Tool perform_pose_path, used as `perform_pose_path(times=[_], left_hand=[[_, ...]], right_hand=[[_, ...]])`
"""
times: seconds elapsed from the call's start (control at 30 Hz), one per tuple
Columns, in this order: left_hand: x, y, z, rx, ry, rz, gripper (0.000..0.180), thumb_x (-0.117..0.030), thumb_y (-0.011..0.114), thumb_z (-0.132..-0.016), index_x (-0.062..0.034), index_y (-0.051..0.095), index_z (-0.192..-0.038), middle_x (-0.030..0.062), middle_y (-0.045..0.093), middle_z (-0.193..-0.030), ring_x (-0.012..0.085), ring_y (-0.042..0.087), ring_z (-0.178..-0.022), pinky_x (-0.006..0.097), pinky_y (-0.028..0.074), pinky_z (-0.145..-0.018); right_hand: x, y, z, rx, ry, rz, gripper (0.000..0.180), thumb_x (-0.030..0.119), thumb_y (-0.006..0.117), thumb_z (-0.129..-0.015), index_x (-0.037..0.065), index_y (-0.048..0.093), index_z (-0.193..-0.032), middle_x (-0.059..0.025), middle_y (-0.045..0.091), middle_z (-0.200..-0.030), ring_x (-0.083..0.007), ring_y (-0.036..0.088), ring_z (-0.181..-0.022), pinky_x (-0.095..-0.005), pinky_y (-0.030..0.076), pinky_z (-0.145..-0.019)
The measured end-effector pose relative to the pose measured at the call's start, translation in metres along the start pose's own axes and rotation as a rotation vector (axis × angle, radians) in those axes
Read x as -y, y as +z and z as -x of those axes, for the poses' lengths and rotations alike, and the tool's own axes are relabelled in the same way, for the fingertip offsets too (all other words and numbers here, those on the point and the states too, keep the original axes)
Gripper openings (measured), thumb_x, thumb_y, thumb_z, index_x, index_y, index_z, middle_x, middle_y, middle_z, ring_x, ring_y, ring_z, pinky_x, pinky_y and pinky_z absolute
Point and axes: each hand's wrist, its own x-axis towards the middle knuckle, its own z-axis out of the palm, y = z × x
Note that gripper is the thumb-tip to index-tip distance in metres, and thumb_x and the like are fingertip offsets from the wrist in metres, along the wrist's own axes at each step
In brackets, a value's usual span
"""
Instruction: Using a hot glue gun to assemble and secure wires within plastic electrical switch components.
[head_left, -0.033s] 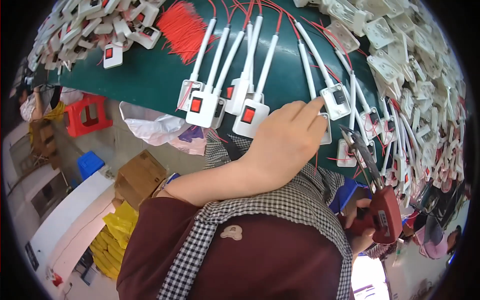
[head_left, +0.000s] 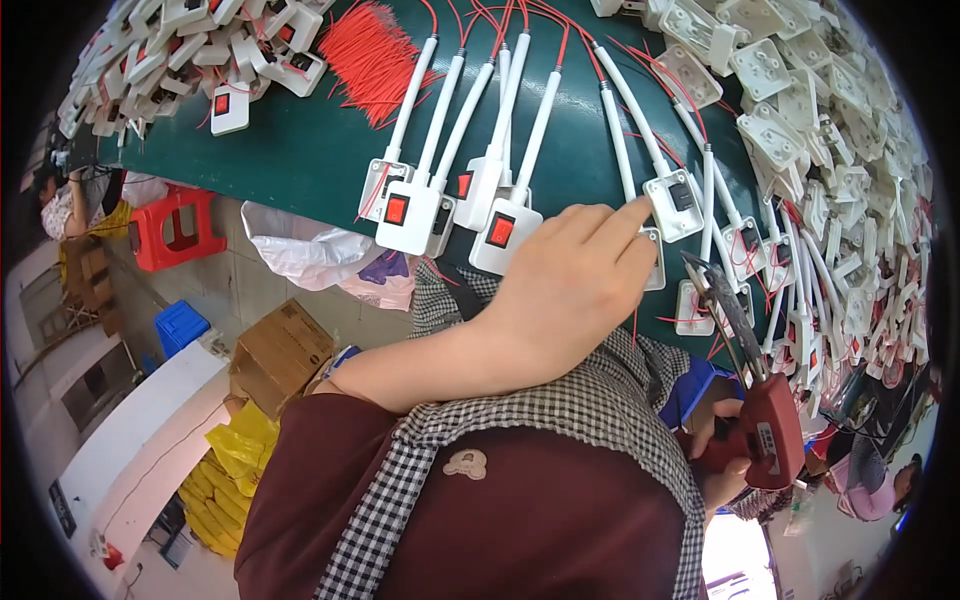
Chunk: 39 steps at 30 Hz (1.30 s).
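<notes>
My left hand (head_left: pixel 580 285) reaches across the near edge of the green table, its fingertips at the left edge of an uncovered white switch housing (head_left: pixel 661 214). A black switch part (head_left: pixel 682 196) sits inside that housing, and a white tube (head_left: pixel 630 110) runs from it toward the far side. The left thumb is hidden. At the lower right, my right hand (head_left: pixel 728 472) is wrapped round the handle of a red soldering gun (head_left: pixel 778 430). Its metal tip (head_left: pixel 692 262) points up and left, just below the housing and apart from it. Another white housing (head_left: pixel 655 262) lies partly behind my left fingers.
Several tubed white switches (head_left: pixel 405 215) with red rockers lie left of my hand. Red cut wires (head_left: pixel 375 60) are bunched at the far side. Piles of switches (head_left: pixel 190 50) and white shells (head_left: pixel 775 80) flank the table (head_left: pixel 270 150). A red stool (head_left: pixel 178 228) stands left.
</notes>
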Motion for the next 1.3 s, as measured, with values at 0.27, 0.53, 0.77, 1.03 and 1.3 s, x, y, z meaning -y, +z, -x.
perform_pose_path(times=[0.27,0.53,0.77,1.03,1.3], left_hand=[[0.112,-0.109,-0.007,-0.245,-0.241,-0.468,0.01,-0.004,0.065,-0.072,-0.0029,0.066,-0.081,0.0079,0.062,-0.081,0.027,0.057,-0.081,0.037,0.043,-0.073],[0.133,-0.114,-0.005,-0.123,-0.179,-0.343,0.01,-0.004,0.065,-0.073,-0.0012,0.065,-0.082,0.0071,0.061,-0.077,0.0226,0.056,-0.076,0.032,0.043,-0.071],[0.022,-0.068,-0.019,-0.035,0.053,0.057,0.021,0.007,0.066,-0.06,-0.0035,0.06,-0.076,0.0063,0.06,-0.079,0.0225,0.057,-0.078,0.03,0.043,-0.072],[0.006,0.005,-0.011,-0.016,0.101,-0.052,0.018,0.0,0.067,-0.062,-0.0064,0.057,-0.075,0.0035,0.063,-0.096,0.0229,0.056,-0.088,0.035,0.041,-0.077],[0.006,0.011,-0.009,-0.033,0.105,-0.065,0.016,-0.004,0.067,-0.061,-0.0069,0.057,-0.073,0.0032,0.061,-0.094,0.02,0.056,-0.089,0.037,0.04,-0.082]], right_hand=[[-0.01,-0.002,0.001,-0.024,-0.028,-0.059,0.086,0.062,0.062,-0.075,-0.01,0.039,-0.114,-0.0149,0.053,-0.102,-0.0105,0.046,-0.048,-0.0219,0.034,-0.039],[0.0,0.008,0.001,-0.005,-0.07,0.004,0.088,0.065,0.06,-0.076,-0.011,0.039,-0.115,-0.0152,0.054,-0.101,-0.0101,0.046,-0.047,-0.0214,0.033,-0.04],[0.013,0.016,-0.003,0.062,-0.066,0.087,0.088,0.069,0.057,-0.074,-0.009,0.045,-0.113,-0.0162,0.06,-0.092,-0.0147,0.052,-0.048,-0.0229,0.04,-0.046],[0.013,0.005,0.004,0.204,0.151,-0.061,0.086,0.062,0.064,-0.074,-0.004,0.043,-0.124,-0.0163,0.059,-0.103,-0.0137,0.052,-0.06,-0.0244,0.042,-0.054],[0.007,0.004,-0.002,0.307,0.107,-0.126,0.075,0.055,0.064,-0.078,-0.004,0.045,-0.121,-0.014,0.058,-0.096,-0.0148,0.051,-0.061,-0.0255,0.041,-0.054]])
